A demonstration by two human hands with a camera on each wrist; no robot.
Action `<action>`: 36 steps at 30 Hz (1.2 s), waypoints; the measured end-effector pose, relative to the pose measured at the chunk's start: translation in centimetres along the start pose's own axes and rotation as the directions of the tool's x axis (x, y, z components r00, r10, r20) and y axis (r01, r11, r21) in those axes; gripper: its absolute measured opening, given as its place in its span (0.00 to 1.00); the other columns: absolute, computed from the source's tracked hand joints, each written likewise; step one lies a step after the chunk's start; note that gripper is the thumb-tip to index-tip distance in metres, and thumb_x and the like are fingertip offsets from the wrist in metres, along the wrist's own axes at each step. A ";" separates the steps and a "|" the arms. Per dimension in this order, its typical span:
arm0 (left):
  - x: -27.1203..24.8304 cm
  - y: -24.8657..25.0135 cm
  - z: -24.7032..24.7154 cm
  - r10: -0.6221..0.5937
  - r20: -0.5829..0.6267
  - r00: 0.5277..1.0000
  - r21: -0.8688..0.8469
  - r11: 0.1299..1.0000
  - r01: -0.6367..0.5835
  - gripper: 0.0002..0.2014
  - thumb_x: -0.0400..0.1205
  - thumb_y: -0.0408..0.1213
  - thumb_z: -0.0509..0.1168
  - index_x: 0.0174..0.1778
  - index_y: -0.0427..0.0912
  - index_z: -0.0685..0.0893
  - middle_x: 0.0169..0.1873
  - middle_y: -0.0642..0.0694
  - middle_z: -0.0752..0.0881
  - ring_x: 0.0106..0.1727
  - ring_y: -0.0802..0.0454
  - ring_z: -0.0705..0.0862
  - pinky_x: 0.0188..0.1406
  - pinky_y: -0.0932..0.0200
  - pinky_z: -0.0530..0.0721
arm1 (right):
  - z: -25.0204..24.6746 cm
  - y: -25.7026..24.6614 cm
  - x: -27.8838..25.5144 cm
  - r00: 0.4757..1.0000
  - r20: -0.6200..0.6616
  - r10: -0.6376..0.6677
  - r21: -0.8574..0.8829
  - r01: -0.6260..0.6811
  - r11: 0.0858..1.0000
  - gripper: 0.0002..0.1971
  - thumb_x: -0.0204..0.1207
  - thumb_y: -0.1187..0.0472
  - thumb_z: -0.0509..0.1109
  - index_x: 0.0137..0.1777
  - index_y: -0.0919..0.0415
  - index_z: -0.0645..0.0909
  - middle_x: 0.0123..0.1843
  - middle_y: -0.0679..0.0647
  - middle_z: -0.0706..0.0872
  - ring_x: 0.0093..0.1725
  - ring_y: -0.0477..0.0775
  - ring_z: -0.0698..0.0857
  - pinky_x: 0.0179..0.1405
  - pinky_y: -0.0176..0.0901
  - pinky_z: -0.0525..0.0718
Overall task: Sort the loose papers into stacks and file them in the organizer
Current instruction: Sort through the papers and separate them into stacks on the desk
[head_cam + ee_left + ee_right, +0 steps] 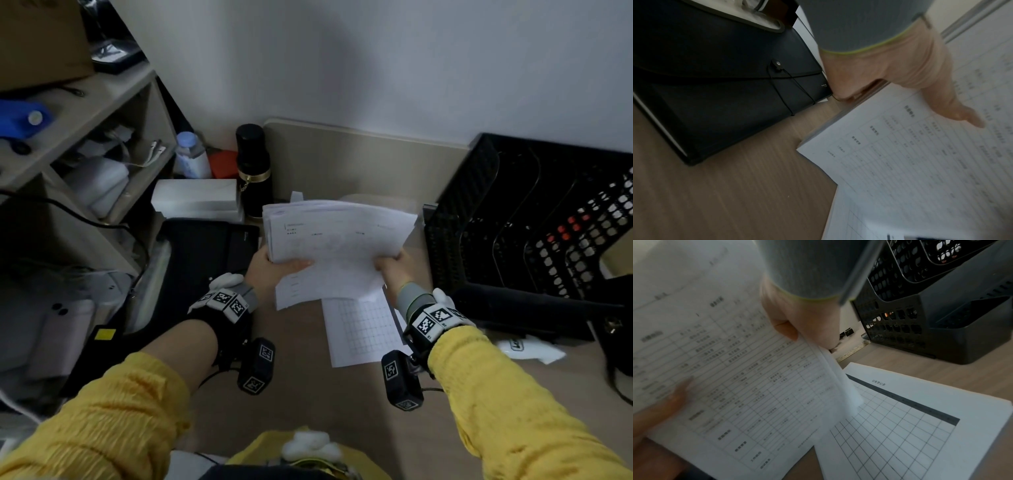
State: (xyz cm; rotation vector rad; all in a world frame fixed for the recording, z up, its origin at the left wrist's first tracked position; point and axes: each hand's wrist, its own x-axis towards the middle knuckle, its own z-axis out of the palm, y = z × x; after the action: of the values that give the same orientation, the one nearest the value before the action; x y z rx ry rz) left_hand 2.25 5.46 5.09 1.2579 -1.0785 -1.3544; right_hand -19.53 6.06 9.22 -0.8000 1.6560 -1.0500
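Note:
A sheaf of white printed papers [337,240] is held above the desk between both hands. My left hand [274,267] grips its left edge, thumb lying on the top sheet; the thumb [953,105] shows on the printed form [920,162]. My right hand [392,265] pinches the right edge of the sheaf [735,369], fingers [807,324] curled round it. A sheet with a grid table [363,329] lies flat on the desk below, also seen as the grid sheet [910,426]. The black mesh organizer [527,219] stands at the right, its slots open toward me.
A black document folder with an elastic cord [725,91] lies left of the papers. A black flask [253,171], a white box [197,198] and a bottle [191,156] stand behind it. Shelves [85,113] rise at far left. A black bag [534,311] lies below the organizer.

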 end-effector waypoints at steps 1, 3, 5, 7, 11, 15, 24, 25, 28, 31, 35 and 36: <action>0.0 0.0 -0.2 -0.002 0.004 1.000 -0.005 1.000 0.002 0.19 0.73 0.25 0.74 0.59 0.37 0.83 0.49 0.49 0.88 0.45 0.62 0.89 0.41 0.65 0.87 | 0.0 0.0 0.0 1.000 0.018 -0.003 -0.008 0.003 1.000 0.20 0.72 0.77 0.57 0.57 0.55 0.76 0.41 0.52 0.81 0.46 0.56 0.78 0.43 0.43 0.76; 0.0 -0.2 -0.6 -0.007 0.016 1.000 -0.019 1.000 0.008 0.20 0.72 0.25 0.75 0.59 0.41 0.82 0.51 0.50 0.88 0.48 0.61 0.89 0.41 0.64 0.88 | 0.1 0.2 0.0 0.999 0.037 0.015 -0.025 -0.014 1.000 0.17 0.73 0.77 0.57 0.55 0.56 0.74 0.40 0.50 0.78 0.47 0.55 0.75 0.48 0.46 0.73; 0.0 -0.3 -0.6 -0.014 0.022 1.000 -0.019 1.000 0.015 0.19 0.72 0.25 0.76 0.56 0.44 0.83 0.50 0.51 0.88 0.49 0.60 0.89 0.40 0.65 0.88 | 0.3 0.3 -0.1 0.999 0.011 0.045 -0.042 -0.044 0.998 0.13 0.75 0.76 0.59 0.54 0.61 0.73 0.37 0.49 0.75 0.42 0.53 0.74 0.49 0.47 0.70; 0.0 -0.4 -0.4 -0.036 0.030 0.999 -0.012 0.999 0.036 0.17 0.72 0.27 0.76 0.56 0.43 0.84 0.51 0.50 0.89 0.50 0.57 0.89 0.41 0.64 0.88 | 0.7 0.4 -0.1 0.999 -0.001 0.043 -0.031 -0.043 0.999 0.10 0.74 0.76 0.60 0.51 0.64 0.74 0.35 0.51 0.74 0.39 0.52 0.72 0.42 0.46 0.71; 0.3 -0.7 -0.1 -0.054 0.037 0.998 0.001 0.999 0.054 0.20 0.72 0.29 0.77 0.59 0.40 0.85 0.53 0.48 0.89 0.53 0.55 0.88 0.44 0.63 0.88 | 0.9 0.5 0.0 0.999 0.003 0.043 -0.002 -0.043 0.999 0.10 0.72 0.79 0.60 0.42 0.64 0.74 0.34 0.52 0.72 0.34 0.50 0.68 0.32 0.38 0.68; 0.5 -1.5 -0.2 -0.079 0.047 0.996 0.011 0.997 0.078 0.16 0.73 0.27 0.76 0.53 0.47 0.85 0.50 0.54 0.88 0.49 0.63 0.88 0.42 0.66 0.88 | 0.8 0.9 0.3 0.997 0.024 0.070 0.012 -0.070 0.997 0.10 0.71 0.79 0.62 0.40 0.64 0.75 0.35 0.51 0.74 0.38 0.52 0.71 0.35 0.39 0.70; 1.2 -3.3 -0.1 -0.140 -0.017 0.990 0.030 0.990 0.140 0.16 0.74 0.35 0.76 0.58 0.43 0.86 0.57 0.46 0.88 0.58 0.50 0.86 0.59 0.53 0.85 | 1.2 2.0 2.2 0.990 0.072 0.122 0.004 -0.122 0.992 0.12 0.68 0.77 0.69 0.33 0.58 0.80 0.45 0.58 0.80 0.49 0.58 0.74 0.55 0.54 0.75; 1.3 -3.2 -0.1 -0.143 -0.032 0.989 0.028 0.989 0.144 0.16 0.75 0.35 0.76 0.58 0.42 0.86 0.56 0.46 0.88 0.56 0.52 0.87 0.57 0.55 0.85 | 1.3 1.9 2.3 0.990 0.065 0.122 0.002 -0.123 0.992 0.13 0.68 0.77 0.69 0.33 0.57 0.79 0.45 0.58 0.80 0.49 0.58 0.75 0.53 0.53 0.75; 1.4 -2.7 -0.1 -0.171 -0.061 0.983 0.005 0.985 0.172 0.13 0.74 0.36 0.77 0.54 0.44 0.87 0.49 0.51 0.89 0.50 0.59 0.88 0.49 0.62 0.88 | 1.5 1.4 2.6 0.993 0.056 0.100 -0.003 -0.100 0.995 0.11 0.69 0.77 0.68 0.34 0.60 0.78 0.40 0.57 0.80 0.47 0.58 0.75 0.45 0.48 0.74; 1.4 -2.6 -0.3 -0.196 -0.053 0.979 0.011 0.980 0.196 0.14 0.72 0.37 0.78 0.53 0.45 0.88 0.49 0.51 0.90 0.50 0.57 0.89 0.48 0.60 0.89 | 1.5 1.1 2.4 0.992 0.078 0.099 -0.024 -0.097 0.995 0.06 0.65 0.74 0.68 0.38 0.64 0.78 0.36 0.56 0.78 0.41 0.58 0.77 0.34 0.41 0.76; 1.4 -2.4 -0.4 -0.267 -0.044 0.963 -0.015 0.964 0.266 0.20 0.71 0.36 0.79 0.58 0.37 0.88 0.53 0.44 0.91 0.53 0.49 0.90 0.55 0.49 0.89 | 1.4 1.6 3.0 0.984 0.087 0.152 -0.030 -0.150 0.988 0.11 0.66 0.78 0.62 0.34 0.61 0.76 0.35 0.57 0.79 0.35 0.59 0.78 0.32 0.42 0.79; 1.4 -2.4 -0.4 -0.289 -0.030 0.957 -0.021 0.957 0.288 0.20 0.71 0.37 0.79 0.58 0.36 0.88 0.53 0.42 0.91 0.53 0.48 0.90 0.54 0.48 0.89 | 1.4 2.0 3.2 0.981 0.087 0.171 -0.028 -0.169 0.985 0.11 0.65 0.78 0.61 0.34 0.61 0.77 0.36 0.58 0.80 0.36 0.60 0.78 0.34 0.44 0.81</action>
State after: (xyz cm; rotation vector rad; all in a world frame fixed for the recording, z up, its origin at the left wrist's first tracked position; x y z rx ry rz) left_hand 2.45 4.39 2.48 1.4630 -0.8828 -1.5497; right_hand -19.23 3.67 6.00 -0.6953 1.6303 -0.8667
